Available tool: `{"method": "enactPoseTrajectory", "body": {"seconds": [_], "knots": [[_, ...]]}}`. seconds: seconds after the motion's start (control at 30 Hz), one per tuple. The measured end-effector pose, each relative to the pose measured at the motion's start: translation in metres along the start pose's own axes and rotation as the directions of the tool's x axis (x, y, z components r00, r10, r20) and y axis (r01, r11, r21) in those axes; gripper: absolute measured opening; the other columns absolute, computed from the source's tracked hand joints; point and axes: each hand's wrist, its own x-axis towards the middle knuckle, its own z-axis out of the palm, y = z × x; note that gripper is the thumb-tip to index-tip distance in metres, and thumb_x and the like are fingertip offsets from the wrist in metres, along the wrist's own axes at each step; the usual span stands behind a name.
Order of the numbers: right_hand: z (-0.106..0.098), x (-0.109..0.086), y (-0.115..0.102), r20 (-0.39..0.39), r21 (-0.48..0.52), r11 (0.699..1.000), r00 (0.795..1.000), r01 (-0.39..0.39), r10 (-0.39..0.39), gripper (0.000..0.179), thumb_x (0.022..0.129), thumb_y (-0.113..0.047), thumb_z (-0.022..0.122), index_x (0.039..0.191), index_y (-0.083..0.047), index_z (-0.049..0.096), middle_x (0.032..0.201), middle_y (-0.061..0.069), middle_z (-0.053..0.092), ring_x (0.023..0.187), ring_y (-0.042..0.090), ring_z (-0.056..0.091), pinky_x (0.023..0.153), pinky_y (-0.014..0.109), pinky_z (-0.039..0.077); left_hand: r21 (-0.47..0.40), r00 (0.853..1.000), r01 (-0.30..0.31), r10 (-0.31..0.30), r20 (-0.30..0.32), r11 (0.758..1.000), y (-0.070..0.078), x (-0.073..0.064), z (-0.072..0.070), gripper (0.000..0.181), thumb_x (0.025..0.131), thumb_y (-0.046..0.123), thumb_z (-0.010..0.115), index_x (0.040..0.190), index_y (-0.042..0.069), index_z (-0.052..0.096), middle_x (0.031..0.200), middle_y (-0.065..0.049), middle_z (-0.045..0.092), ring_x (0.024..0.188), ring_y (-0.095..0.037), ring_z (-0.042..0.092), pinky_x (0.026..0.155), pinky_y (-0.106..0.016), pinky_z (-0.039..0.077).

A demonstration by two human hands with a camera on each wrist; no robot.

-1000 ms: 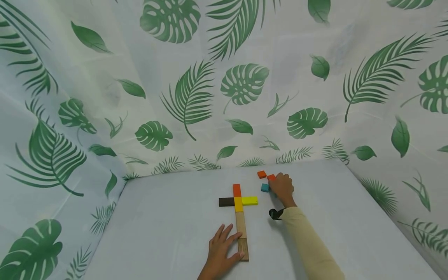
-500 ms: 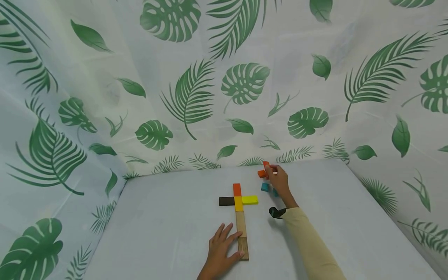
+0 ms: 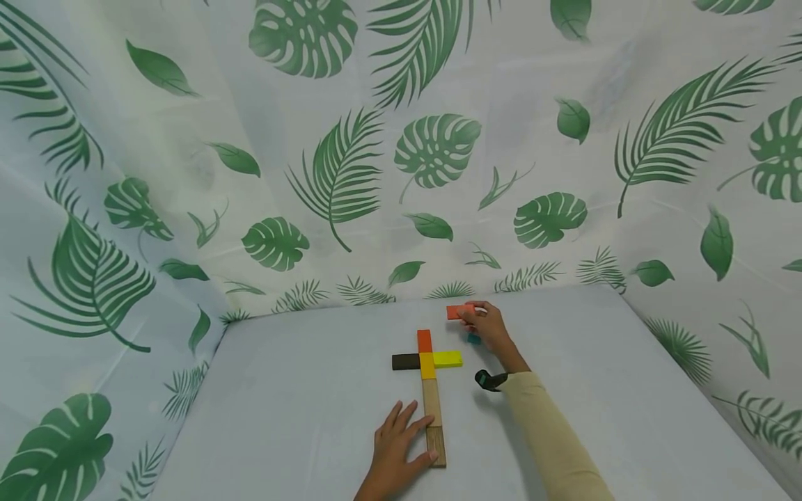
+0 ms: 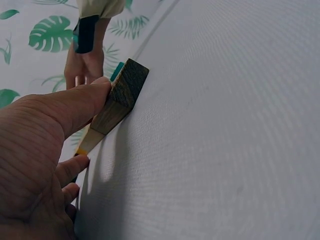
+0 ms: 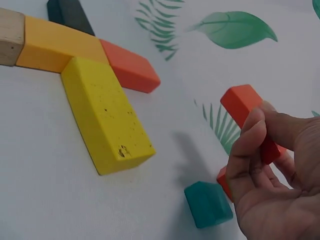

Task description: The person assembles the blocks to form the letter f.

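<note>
My right hand (image 3: 491, 330) pinches an orange-red block (image 5: 242, 102) between thumb and fingers, off the table. Beneath it in the right wrist view are a teal block (image 5: 207, 204) and part of another orange-red block (image 5: 224, 179). My left hand (image 3: 397, 449) rests beside a line of blocks, thumb on the brown wooden block (image 3: 435, 445) and index fingertip at the pale wooden block (image 3: 431, 400). Further up, an amber block (image 3: 427, 365) meets a red-orange block (image 3: 424, 340), a black block (image 3: 405, 362) on its left and a yellow block (image 3: 448, 359) on its right.
The blocks lie on a white-covered table (image 3: 301, 403). A leaf-printed cloth (image 3: 351, 264) hangs behind and along both sides. A black strap with a small device (image 3: 491, 380) sits on the right wrist.
My right hand has picked up an orange-red block, raised it, and moved a little left and lower with it. The left hand and the cross-shaped arrangement stay put.
</note>
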Motion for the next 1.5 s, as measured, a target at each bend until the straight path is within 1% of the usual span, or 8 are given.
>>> {"method": "enactPoseTrajectory", "body": {"seconds": [0.23,0.3,0.5,0.6,0.77,1.03,1.27,1.5], "knots": [[0.016,0.000,-0.003,0.002,-0.206,0.972,0.994,0.109,-0.111,0.045,0.094,-0.019,0.066,0.132,-0.001,0.052,0.088,0.010,0.068,0.074,0.017,0.067,0.065,0.025,0.055,0.000,1.000,0.017,-0.017,0.012,1.000,0.000,0.001,-0.002,0.057,0.088,0.059,0.060,0.138,0.033,0.055,0.155,-0.008,0.039,0.144,-0.041,0.025,0.100,-0.066,0.028],[0.020,-0.001,-0.005,0.028,-0.334,0.930,0.987,0.157,-0.156,0.040,0.096,-0.017,0.062,0.132,-0.002,0.055,0.087,0.011,0.066,0.072,0.019,0.063,0.064,0.027,0.052,0.004,0.999,0.028,-0.028,0.021,1.000,0.001,0.001,-0.003,0.057,0.088,0.060,0.060,0.138,0.033,0.055,0.155,-0.008,0.039,0.144,-0.041,0.025,0.100,-0.067,0.028],[0.032,0.001,-0.005,0.056,-0.637,0.740,0.970,0.217,-0.237,0.039,0.093,-0.012,0.060,0.128,0.003,0.056,0.095,0.020,0.063,0.076,0.025,0.054,0.072,0.036,0.047,-0.010,0.993,0.096,-0.095,0.072,0.995,0.003,0.002,-0.003,0.059,0.086,0.063,0.060,0.138,0.035,0.055,0.157,-0.005,0.037,0.147,-0.038,0.022,0.102,-0.068,0.026],[0.038,0.003,-0.002,0.045,-0.675,0.701,0.961,0.230,-0.273,0.043,0.088,-0.007,0.063,0.128,0.008,0.055,0.107,0.027,0.065,0.085,0.030,0.056,0.081,0.044,0.049,-0.013,0.990,0.115,-0.114,0.087,0.993,0.004,0.002,-0.003,0.059,0.086,0.063,0.061,0.138,0.036,0.054,0.157,-0.004,0.036,0.147,-0.037,0.021,0.103,-0.068,0.026],[0.047,0.002,0.002,0.055,-0.692,0.686,0.964,0.224,-0.259,0.052,0.086,-0.009,0.068,0.132,0.008,0.052,0.124,0.029,0.059,0.105,0.037,0.053,0.094,0.048,0.048,-0.014,0.991,0.107,-0.105,0.082,0.994,0.002,0.002,-0.002,0.058,0.086,0.062,0.061,0.138,0.036,0.054,0.157,-0.004,0.036,0.147,-0.037,0.021,0.103,-0.067,0.026],[0.057,-0.003,0.004,0.025,-0.642,0.747,0.979,0.173,-0.205,0.054,0.091,-0.010,0.068,0.141,-0.001,0.048,0.131,0.027,0.047,0.111,0.037,0.049,0.100,0.048,0.047,-0.023,0.995,0.076,-0.074,0.069,0.997,0.001,0.002,-0.003,0.057,0.088,0.062,0.059,0.139,0.036,0.053,0.157,-0.004,0.036,0.147,-0.037,0.021,0.103,-0.066,0.026],[0.060,0.002,0.006,0.104,-0.692,0.685,0.971,0.227,-0.217,0.041,0.096,-0.011,0.059,0.137,-0.013,0.058,0.134,0.025,0.046,0.123,0.038,0.042,0.102,0.049,0.044,-0.009,0.995,0.072,-0.071,0.072,0.997,0.003,0.002,-0.003,0.057,0.088,0.063,0.057,0.139,0.036,0.053,0.157,-0.005,0.036,0.146,-0.038,0.022,0.102,-0.067,0.027],[0.063,0.004,0.008,0.114,-0.681,0.691,0.968,0.241,-0.225,0.034,0.097,-0.012,0.059,0.131,-0.013,0.064,0.133,0.023,0.047,0.125,0.038,0.040,0.104,0.051,0.041,-0.007,0.998,0.044,-0.044,0.053,0.999,0.002,0.001,-0.003,0.056,0.089,0.060,0.059,0.139,0.035,0.053,0.156,-0.006,0.037,0.146,-0.040,0.023,0.102,-0.066,0.027]]}}
